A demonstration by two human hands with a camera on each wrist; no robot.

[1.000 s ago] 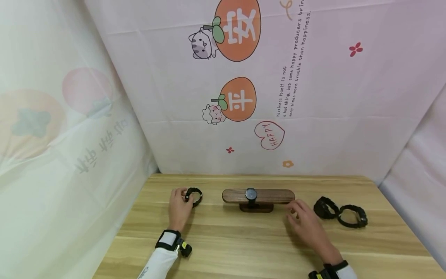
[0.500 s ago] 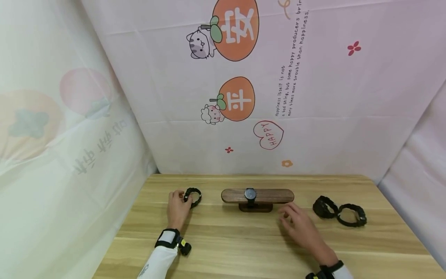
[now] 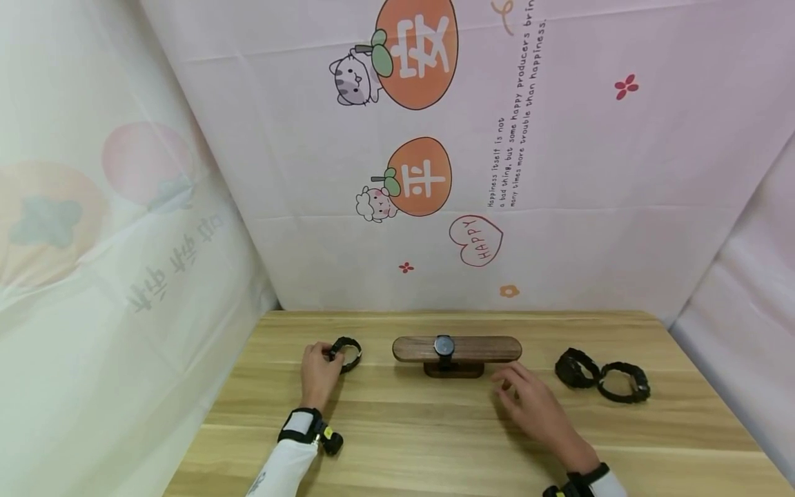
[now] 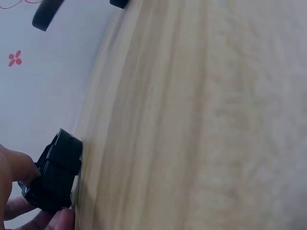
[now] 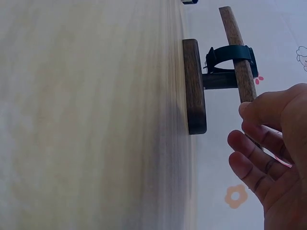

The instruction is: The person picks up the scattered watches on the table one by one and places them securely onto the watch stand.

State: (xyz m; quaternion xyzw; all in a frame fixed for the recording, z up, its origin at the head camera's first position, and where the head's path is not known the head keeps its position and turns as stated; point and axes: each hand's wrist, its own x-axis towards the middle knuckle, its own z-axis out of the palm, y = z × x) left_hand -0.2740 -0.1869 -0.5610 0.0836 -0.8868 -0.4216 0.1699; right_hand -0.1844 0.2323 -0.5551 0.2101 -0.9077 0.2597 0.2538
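Note:
At the left of the table, my left hand (image 3: 319,378) pinches the side of a black wristwatch (image 3: 356,344) whose strap forms a loop. The left wrist view shows thumb and fingers on that watch (image 4: 57,167), close to the tabletop. A dark wooden watch stand (image 3: 484,347) stands at the back middle, bearing another black watch (image 3: 444,345) around its bar. My right hand (image 3: 535,407) hovers in front of the bar's right end, fingers loosely bent and holding nothing. In the right wrist view, the thumb overlaps the bar (image 5: 233,28); contact cannot be told.
Two black watches with looped straps, one (image 3: 574,369) beside the other (image 3: 624,383), lie on the right of the wooden table (image 3: 422,442). A printed white cloth (image 3: 577,207) hangs behind the table's back edge, with further cloth at both sides.
My right hand has shifted left and slightly toward me from the bar's right end. My left hand keeps its pinch on the watch, with little movement. The head view has shifted slightly.

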